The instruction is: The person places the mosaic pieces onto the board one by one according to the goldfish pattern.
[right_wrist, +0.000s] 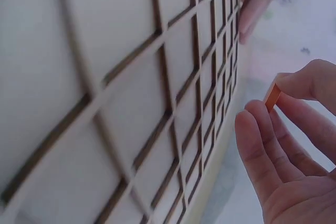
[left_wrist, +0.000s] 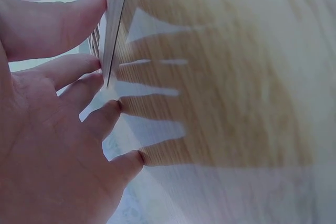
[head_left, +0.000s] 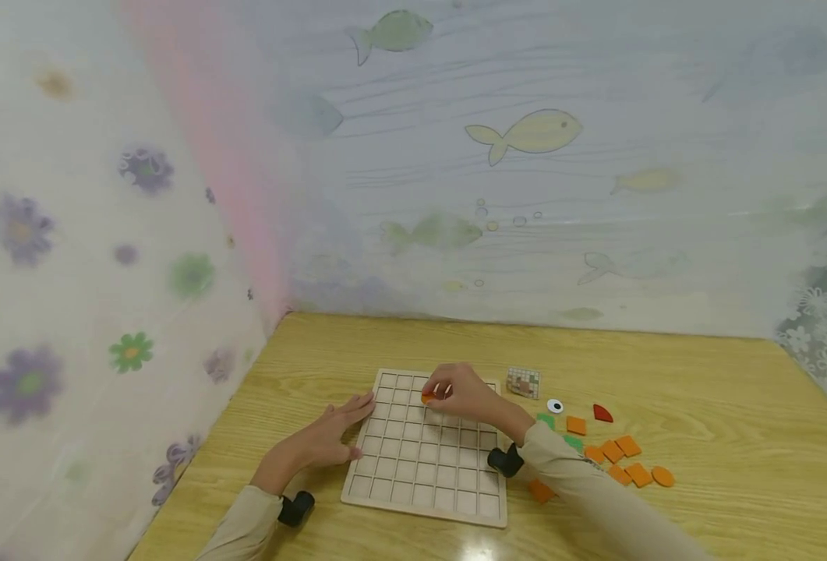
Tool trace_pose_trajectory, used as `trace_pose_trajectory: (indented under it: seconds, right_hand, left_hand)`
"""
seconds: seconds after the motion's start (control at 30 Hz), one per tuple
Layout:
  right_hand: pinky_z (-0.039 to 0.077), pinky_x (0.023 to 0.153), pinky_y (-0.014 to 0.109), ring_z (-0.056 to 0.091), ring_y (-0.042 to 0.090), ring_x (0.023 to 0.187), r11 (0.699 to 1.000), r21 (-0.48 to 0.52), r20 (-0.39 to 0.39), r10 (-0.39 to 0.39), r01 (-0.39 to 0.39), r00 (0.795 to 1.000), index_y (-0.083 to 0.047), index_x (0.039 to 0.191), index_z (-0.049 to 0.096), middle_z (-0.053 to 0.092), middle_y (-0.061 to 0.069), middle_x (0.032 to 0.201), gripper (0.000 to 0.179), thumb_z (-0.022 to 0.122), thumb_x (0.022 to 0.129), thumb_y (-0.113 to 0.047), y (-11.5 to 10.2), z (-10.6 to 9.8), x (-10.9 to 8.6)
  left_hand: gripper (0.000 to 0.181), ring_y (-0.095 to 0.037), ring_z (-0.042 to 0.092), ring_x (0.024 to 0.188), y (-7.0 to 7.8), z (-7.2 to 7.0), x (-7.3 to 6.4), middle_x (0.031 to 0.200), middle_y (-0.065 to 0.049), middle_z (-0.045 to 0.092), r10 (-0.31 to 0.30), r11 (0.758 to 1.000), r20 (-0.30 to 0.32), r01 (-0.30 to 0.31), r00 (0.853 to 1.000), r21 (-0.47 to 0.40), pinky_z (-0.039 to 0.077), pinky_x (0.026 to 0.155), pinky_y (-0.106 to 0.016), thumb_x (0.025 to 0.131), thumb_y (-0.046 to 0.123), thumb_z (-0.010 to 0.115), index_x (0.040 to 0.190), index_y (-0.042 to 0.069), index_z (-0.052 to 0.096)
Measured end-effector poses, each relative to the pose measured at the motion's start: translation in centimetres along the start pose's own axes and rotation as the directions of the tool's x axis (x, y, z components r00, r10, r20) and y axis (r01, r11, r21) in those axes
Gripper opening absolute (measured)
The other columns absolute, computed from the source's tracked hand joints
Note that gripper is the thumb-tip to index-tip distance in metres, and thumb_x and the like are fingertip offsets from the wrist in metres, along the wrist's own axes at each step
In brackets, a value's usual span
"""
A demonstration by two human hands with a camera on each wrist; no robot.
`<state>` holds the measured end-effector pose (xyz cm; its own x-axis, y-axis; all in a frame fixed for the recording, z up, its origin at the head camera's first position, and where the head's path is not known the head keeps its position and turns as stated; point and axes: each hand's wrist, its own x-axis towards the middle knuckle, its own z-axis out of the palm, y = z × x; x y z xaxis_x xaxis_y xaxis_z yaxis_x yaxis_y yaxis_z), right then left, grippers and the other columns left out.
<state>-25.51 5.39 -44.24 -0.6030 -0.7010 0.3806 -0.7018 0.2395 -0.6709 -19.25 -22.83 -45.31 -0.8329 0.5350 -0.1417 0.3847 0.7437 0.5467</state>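
Observation:
A wooden grid board (head_left: 402, 471) with rows of square recesses lies on the table. My right hand (head_left: 464, 392) is over the board's far part, pinching a small orange tile (head_left: 427, 397) between thumb and fingers. In the right wrist view the orange tile (right_wrist: 272, 97) shows edge-on at the fingertips, apart from the grid. At the board's left edge my left hand (head_left: 325, 436) lies with fingers spread, thumb and fingertips at the rim. The left wrist view shows the left hand (left_wrist: 68, 114) with its thumb and fingers against the board's side and outer fingertips on the table.
Right of the board lie several orange tiles (head_left: 638, 474), green pieces (head_left: 573, 443), a red quarter-round piece (head_left: 602, 413) and a white eye piece (head_left: 556, 406). A small patterned card (head_left: 524, 382) stands behind them. Painted walls (head_left: 525, 312) border the wooden table (head_left: 708, 405).

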Motion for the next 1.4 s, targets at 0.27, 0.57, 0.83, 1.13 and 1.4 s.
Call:
trace_pose_trajectory:
  seconds: [0.27,0.57,0.83,1.13,1.4]
  right_hand:
    - [0.052,0.067,0.023,0.061,0.014,0.075,0.994,0.003,0.087,0.112,-0.113,0.990,-0.003,0.091,0.073,0.065,0.008,0.091,0.010,0.067,0.085,-0.005,-0.5,2.7,2.4]
    - [0.051,0.065,0.021,0.061,0.011,0.073,0.994,-0.023,0.134,0.114,-0.111,0.984,-0.003,0.088,0.073,0.067,0.007,0.090,0.008,0.069,0.082,-0.003,-0.6,5.1,4.8]
    - [0.050,0.076,0.027,0.059,0.011,0.075,0.982,-0.105,0.150,0.172,-0.158,0.974,-0.004,0.087,0.075,0.068,0.005,0.089,0.006,0.070,0.082,-0.004,-1.2,6.3,6.0]
    - [0.046,0.060,0.017,0.056,0.011,0.073,0.979,-0.120,0.101,0.178,-0.166,0.979,0.000,0.083,0.074,0.067,0.007,0.084,0.005,0.073,0.078,-0.001,-1.1,6.9,6.5]
    - [0.047,0.062,0.020,0.055,0.010,0.072,0.970,-0.155,0.095,0.202,-0.186,0.975,0.000,0.081,0.074,0.067,0.006,0.084,0.003,0.074,0.078,-0.003,-1.4,6.7,6.5]
  left_hand:
    - [0.078,-0.034,0.012,0.142,-0.1,0.0,-0.1,0.156,-0.015,0.014,-0.013,1.000,-0.007,0.013,1.000,-0.005,0.006,0.109,-0.062,0.085,0.010,0.067,0.150,0.003,0.024]
    - [0.078,-0.034,0.014,0.142,-0.1,-0.2,0.0,0.156,-0.013,0.016,-0.033,0.999,-0.012,0.033,0.999,0.006,0.006,0.109,-0.062,0.084,0.011,0.068,0.150,0.006,0.027]
    - [0.081,-0.035,0.021,0.140,0.0,-0.2,0.0,0.156,-0.013,0.019,-0.036,0.999,-0.021,0.036,0.999,0.014,0.009,0.109,-0.063,0.083,0.013,0.070,0.150,0.006,0.026]
    - [0.080,-0.032,0.016,0.142,0.2,-0.1,0.0,0.156,-0.011,0.016,-0.049,0.998,-0.017,0.049,0.999,0.032,0.008,0.110,-0.061,0.085,0.014,0.067,0.151,0.008,0.022]
    - [0.079,-0.033,0.011,0.143,0.6,-0.1,-0.2,0.156,-0.011,0.016,-0.071,0.994,-0.011,0.072,0.997,0.077,0.007,0.108,-0.065,0.087,0.017,0.066,0.151,0.009,0.021]
